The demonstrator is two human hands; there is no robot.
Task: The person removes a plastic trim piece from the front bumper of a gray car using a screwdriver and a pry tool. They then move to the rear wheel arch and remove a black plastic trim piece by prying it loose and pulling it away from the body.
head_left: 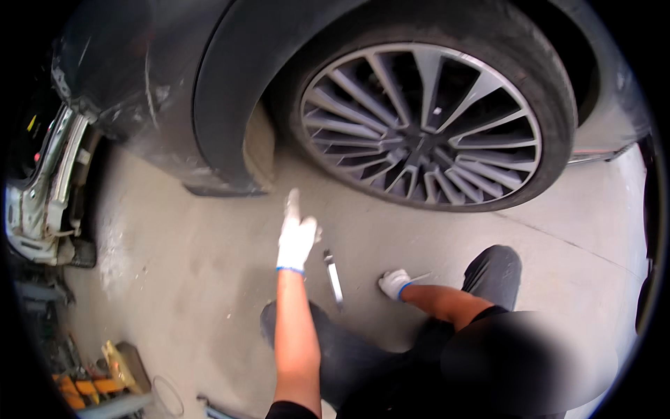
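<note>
Two gloved hands, both yours, are in view over the concrete floor (188, 258). Left hand (296, 241): index finger stretched out toward the car's lower bumper corner (230, 188), thumb apart, other fingers seemingly curled, nothing visible in them; contact with the car can't be told. Right hand (395, 284): low between your knees, fingers curled together; a thin rod (422, 277) shows by the cuff, but whether they're clamped on it, can't tell. The silver-handled tool (334, 281) lies on the floor between your hands, held by neither. The bumper corner sits ahead of your left fingertip, just left of the multi-spoke alloy wheel (421, 144) and its tyre (558, 91). To do this reach well, judging from here: bring the left hand in slowly, feel for the edge with a flat fingertip rather than hooking blindly, and mind the gap by the wheel-arch liner (259, 150), where a glove could snag. Keep the right hand low, the rod's end turned off your leg and the paintwork. Watch the loose tool; your knee or wrist could knock it.
</note>
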